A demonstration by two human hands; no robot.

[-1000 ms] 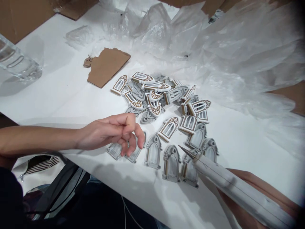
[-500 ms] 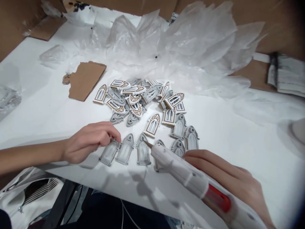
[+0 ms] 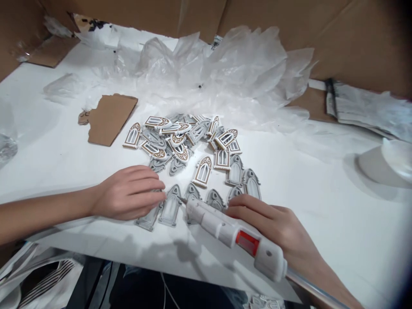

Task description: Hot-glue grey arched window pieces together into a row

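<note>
Pressing flat, fingers spread, the left hand (image 3: 128, 193) pins a grey arched window-shaped plastic piece (image 3: 170, 210) to the white tabletop (image 3: 305, 189). The right hand (image 3: 277, 227) wraps a white plastic glue gun (image 3: 231, 234), angling its nozzle low to that piece's edge.

A white bench (image 3: 322, 206) fills the view. Across its far side sprawls a heap of crumpled clear plastic (image 3: 231, 81), with a smaller clear bag (image 3: 62, 86) lying apart at far left. A torn cardboard piece (image 3: 111, 118) lies flat left of centre, a small brown scrap (image 3: 83, 116) just beside its left edge. Brown cardboard walls (image 3: 289, 30) stand behind the bench. At far right lies a folded stack of grey printed sheets (image 3: 363, 109); nearer, at the right edge, sits a white bowl (image 3: 397, 156). Striped fabric (image 3: 54, 274) shows below the bench's near left edge.
</note>
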